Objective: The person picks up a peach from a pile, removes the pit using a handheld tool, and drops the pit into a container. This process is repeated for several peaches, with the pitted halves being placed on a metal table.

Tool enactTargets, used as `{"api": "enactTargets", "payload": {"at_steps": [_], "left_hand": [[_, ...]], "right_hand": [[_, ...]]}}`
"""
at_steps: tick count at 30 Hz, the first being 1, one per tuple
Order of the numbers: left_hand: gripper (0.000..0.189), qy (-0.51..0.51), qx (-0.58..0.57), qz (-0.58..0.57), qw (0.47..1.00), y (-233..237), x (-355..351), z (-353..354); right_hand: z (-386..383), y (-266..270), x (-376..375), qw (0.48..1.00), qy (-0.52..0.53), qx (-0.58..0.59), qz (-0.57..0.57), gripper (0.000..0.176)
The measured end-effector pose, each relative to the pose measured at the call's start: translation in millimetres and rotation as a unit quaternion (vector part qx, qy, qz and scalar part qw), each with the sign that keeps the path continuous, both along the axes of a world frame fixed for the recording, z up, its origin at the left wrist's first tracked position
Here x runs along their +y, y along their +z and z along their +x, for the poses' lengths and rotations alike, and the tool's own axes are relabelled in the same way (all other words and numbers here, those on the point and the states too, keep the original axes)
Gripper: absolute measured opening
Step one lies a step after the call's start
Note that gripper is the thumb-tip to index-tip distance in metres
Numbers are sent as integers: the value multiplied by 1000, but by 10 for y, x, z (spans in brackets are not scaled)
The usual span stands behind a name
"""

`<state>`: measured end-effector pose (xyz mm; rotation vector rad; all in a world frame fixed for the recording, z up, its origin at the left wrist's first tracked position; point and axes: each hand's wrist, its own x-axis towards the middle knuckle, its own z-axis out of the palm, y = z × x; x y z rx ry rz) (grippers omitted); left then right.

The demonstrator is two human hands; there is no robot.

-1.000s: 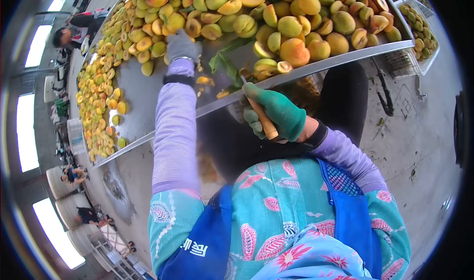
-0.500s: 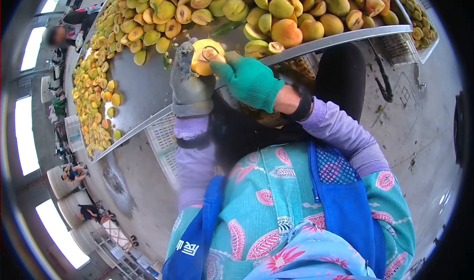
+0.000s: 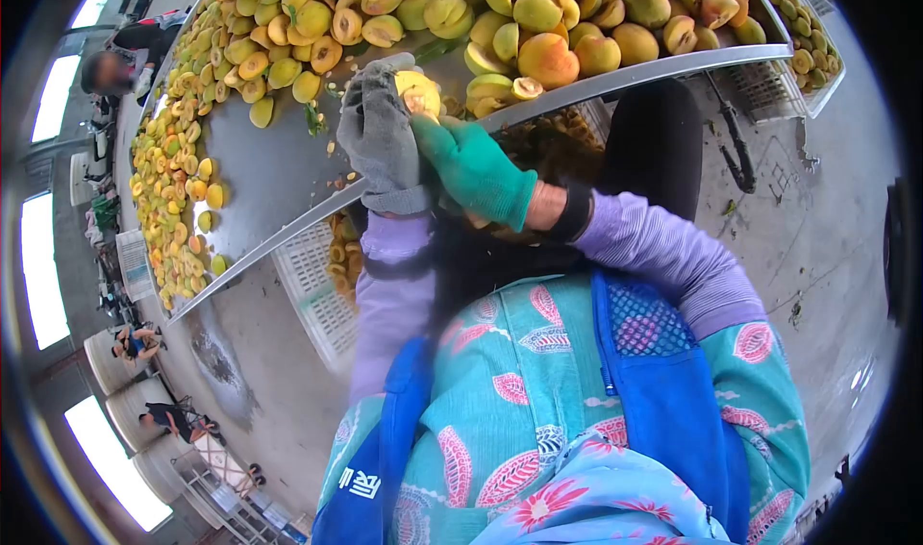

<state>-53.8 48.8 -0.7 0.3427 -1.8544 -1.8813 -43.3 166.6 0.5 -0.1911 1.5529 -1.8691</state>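
My left hand [image 3: 382,141], in a grey glove, is closed around a yellow cut fruit [image 3: 417,93] above the near edge of the metal table [image 3: 279,170]. My right hand [image 3: 476,167], in a green glove, is closed against the lower right side of this fruit. Any tool between its fingers is hidden. Beyond both hands lies a large heap of whole and halved yellow-red fruit [image 3: 550,60]. Small bits of fruit are scattered on the metal beside my left hand.
White plastic crates [image 3: 317,295] stand below the table edge, one holding fruit at the right [image 3: 803,40]. A dark metal bar [image 3: 735,141] hangs at the right. Several people sit far off at the left, near large round tubs [image 3: 113,360].
My left hand has turned, and the fruit in it now shows less of its cut face. My right hand has shifted slightly down, still against the fruit.
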Motion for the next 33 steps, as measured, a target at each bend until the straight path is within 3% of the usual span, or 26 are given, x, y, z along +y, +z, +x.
{"api": "enactTargets", "payload": {"at_steps": [1, 3, 5, 8, 11, 12, 15, 19, 20, 23, 24, 25, 27, 28, 30, 31, 33], "left_hand": [[36, -19, -19, 21, 999, 12, -23, -32], [33, -57, -72, 59, 994, 49, -64, 7], [31, -82, -111, 14, 990, 110, -64, -8], [34, -125, -120, -3, 985, 67, -118, -128], [41, -215, -156, 146, 953, 110, -121, -68], [43, -215, -151, 241, 934, 75, -100, -43], [46, -141, -104, 258, 950, 205, -58, 86], [48, -54, -55, 289, 954, 416, -67, 473], [48, -29, -74, 235, 969, 456, -60, 474], [44, -67, -83, -82, 991, 319, -278, 427], [40, -78, -131, -114, 982, 370, -319, 423], [41, -60, -110, 21, 992, 347, -316, 456], [43, -22, -60, 283, 957, 303, -311, 534], [48, -48, -48, 345, 936, 355, -398, 589], [51, 16, -71, 354, 933, 327, -451, 794], [53, 47, -82, 356, 930, 330, -459, 883], [52, 81, -82, 248, 962, 501, -331, 884]], "right_hand": [[15, 4, 2, 1000, -9, -17, -4, 46], [-136, -83, 113, 995, 90, -26, -21, 45], [-66, -29, 140, 976, 87, -159, -117, 40], [-56, 3, 77, 860, 106, -383, -319, 37], [-90, 62, 203, 874, 116, -369, -293, 37], [-111, 1, 194, 808, 162, -406, -395, 38], [-54, -52, 121, 671, 243, -432, -552, 38], [142, 95, 34, 677, 281, -453, -507, 38], [168, 120, 17, 706, 270, -449, -476, 36], [81, 180, 92, 859, 266, -308, -310, 35], [25, 45, 9, 765, 314, -388, -406, 35], [-28, -51, -21, 663, 331, -473, -478, 35], [69, 68, -92, 634, 310, -490, -512, 37], [140, 75, -156, 606, 321, -494, -534, 37], [279, -19, -286, 555, 343, -515, -556, 38], [322, -44, -312, 557, 346, -519, -549, 38], [403, 7, -347, 561, 351, -526, -534, 38]]}}
